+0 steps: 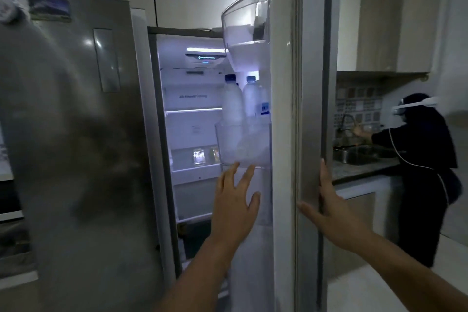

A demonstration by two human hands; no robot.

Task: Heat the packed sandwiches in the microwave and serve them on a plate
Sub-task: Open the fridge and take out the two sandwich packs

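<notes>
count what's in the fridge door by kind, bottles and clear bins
bottles with blue caps: 2 (left bottle, right bottle)
clear door bins: 2 (upper bin, lower bin holding both bottles)
total: 4

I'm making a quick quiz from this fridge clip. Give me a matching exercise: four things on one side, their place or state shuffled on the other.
Things:
1. left hand
2. right hand
3. bottles
4. second person

Places or states:
A. stand in the door shelf
B. grips the open door's edge
C. at the sink
D. open, fingers spread, reaching in below the door shelf

Pairs: 1-D, 2-B, 3-A, 4-C
</notes>
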